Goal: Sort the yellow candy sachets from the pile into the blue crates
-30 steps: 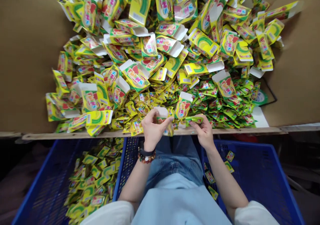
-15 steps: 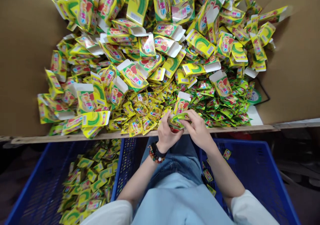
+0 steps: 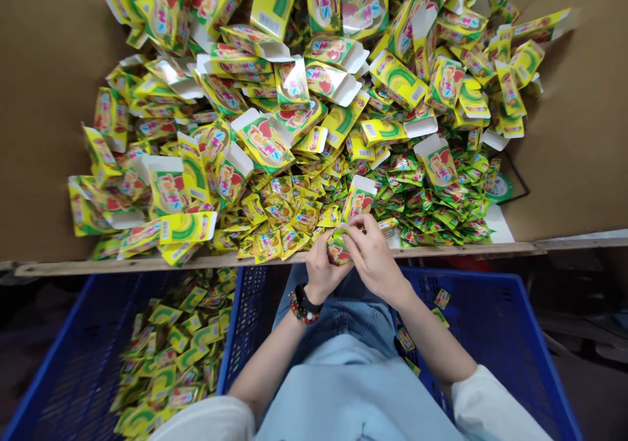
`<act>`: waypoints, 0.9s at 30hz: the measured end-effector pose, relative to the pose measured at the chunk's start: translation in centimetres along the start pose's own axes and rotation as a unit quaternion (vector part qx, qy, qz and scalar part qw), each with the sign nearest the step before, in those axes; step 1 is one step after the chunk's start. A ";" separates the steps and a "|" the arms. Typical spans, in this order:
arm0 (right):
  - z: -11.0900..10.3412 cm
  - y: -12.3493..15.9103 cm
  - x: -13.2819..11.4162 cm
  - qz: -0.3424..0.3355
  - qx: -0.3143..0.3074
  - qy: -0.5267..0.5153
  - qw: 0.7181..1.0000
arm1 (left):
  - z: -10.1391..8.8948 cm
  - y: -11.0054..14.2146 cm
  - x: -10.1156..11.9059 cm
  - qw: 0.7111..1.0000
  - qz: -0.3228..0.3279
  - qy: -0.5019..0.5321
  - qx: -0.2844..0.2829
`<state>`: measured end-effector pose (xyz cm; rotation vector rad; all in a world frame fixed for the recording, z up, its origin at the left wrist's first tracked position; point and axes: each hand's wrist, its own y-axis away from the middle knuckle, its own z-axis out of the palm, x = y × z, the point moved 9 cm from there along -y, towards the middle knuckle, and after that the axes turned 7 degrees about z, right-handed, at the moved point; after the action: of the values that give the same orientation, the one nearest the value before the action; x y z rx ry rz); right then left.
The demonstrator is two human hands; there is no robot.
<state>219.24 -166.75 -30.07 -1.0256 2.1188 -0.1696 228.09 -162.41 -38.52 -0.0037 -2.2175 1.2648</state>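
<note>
My left hand (image 3: 324, 267) is closed round a small printed candy box (image 3: 338, 251), held just above the wooden front edge. My right hand (image 3: 375, 261) bends over the top of that box, its fingers pinched at the open end on a green candy packet, which they mostly hide. Another candy box (image 3: 360, 197) with a raised white flap lies just beyond my fingers. Yellow candy packets (image 3: 279, 215) are heaped to the left of it, and green candy packets (image 3: 432, 212) to the right.
Many open-flapped candy boxes (image 3: 265, 143) are piled behind, between cardboard walls (image 3: 579, 133). Below the wooden edge (image 3: 122, 267), a blue crate (image 3: 63, 362) on the left holds many boxes. The right blue crate (image 3: 510, 349) holds several.
My hands came together; the left moved right with the box, and the right brought the green packet to the box's open end. The packet is now mostly out of sight.
</note>
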 end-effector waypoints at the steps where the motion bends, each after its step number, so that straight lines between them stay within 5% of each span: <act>1: -0.3 0.0 0.1 0.005 0.038 0.000 0.999 | 0.0 0.1 0.0 1.000 -0.003 -0.002 0.004; 6: -1.0 0.5 0.9 0.010 0.184 0.010 0.983 | 0.7 0.3 -1.0 0.998 -0.059 -0.008 -0.015; 8: -0.6 0.3 1.7 0.026 0.159 0.003 0.987 | 0.9 0.4 -1.1 0.997 -0.066 0.005 -0.029; 13: 1.5 0.5 3.3 0.056 -0.045 -0.091 0.993 | 0.7 0.5 -1.0 0.998 -0.050 0.040 -0.019; 17: 1.3 1.1 5.3 0.117 0.024 -0.292 0.949 | 0.6 0.7 -0.8 0.999 -0.006 0.047 0.013; 21: 4.5 1.7 6.5 0.188 -0.026 -0.417 0.889 | 1.6 0.8 -0.2 0.997 0.040 0.064 -0.015; 27: 3.2 1.8 5.2 0.106 0.041 -0.330 0.937 | 2.0 0.4 -0.2 0.997 0.006 0.063 -0.047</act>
<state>218.36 -168.64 -36.04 -0.6692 1.5691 0.1744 227.15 -163.79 -39.66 -0.1300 -2.1679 1.1335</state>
